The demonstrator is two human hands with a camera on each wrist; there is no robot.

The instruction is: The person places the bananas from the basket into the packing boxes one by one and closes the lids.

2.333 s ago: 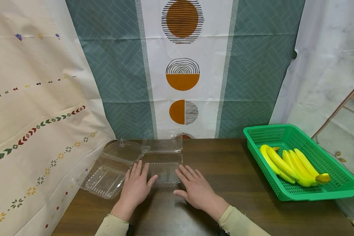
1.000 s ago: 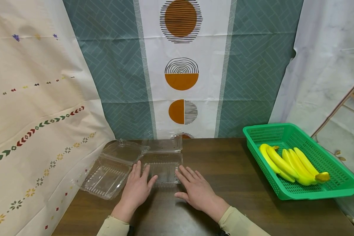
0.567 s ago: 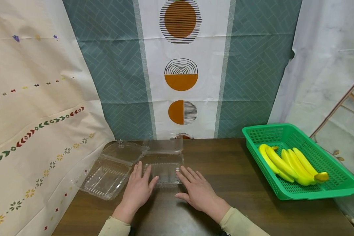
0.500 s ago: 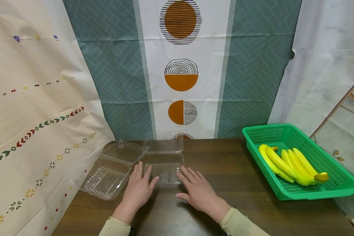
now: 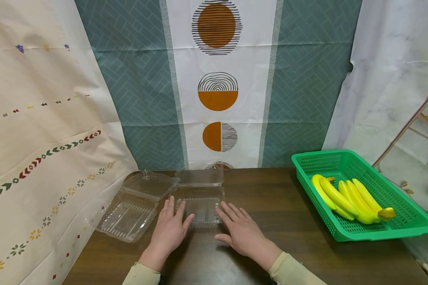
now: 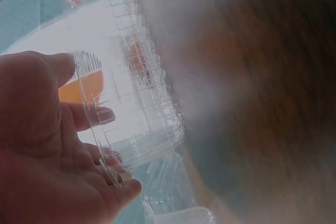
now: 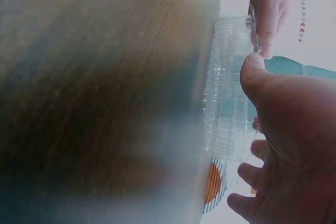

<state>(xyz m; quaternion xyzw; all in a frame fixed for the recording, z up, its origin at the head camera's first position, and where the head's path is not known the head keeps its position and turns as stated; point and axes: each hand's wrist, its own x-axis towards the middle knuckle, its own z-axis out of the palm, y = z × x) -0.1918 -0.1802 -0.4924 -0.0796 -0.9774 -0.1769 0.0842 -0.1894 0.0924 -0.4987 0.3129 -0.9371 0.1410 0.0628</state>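
Observation:
Two clear plastic clamshell containers stand on the brown table with their lids folded back. My left hand (image 5: 169, 229), fingers straight, lies along the left side of the middle clamshell (image 5: 201, 208). In the left wrist view its fingertips overlap the rim of that clamshell (image 6: 126, 103). At the opposite side, my right hand (image 5: 243, 233) is spread, its fingertips right at the edge. The right wrist view shows the thumb at the near rim of the clamshell (image 7: 228, 87). The other clamshell (image 5: 125, 217) sits at an angle to the left.
A green plastic basket (image 5: 385, 237) at the right holds several yellow bananas (image 5: 356, 202). Behind the table (image 5: 264, 194) hangs a teal and white patterned cloth (image 5: 306, 99); a cream cloth (image 5: 57, 178) drapes along the left.
Both hands and the middle clamshell have shifted slightly to the right, widening the gap to the left clamshell. The head view has turned a little too.

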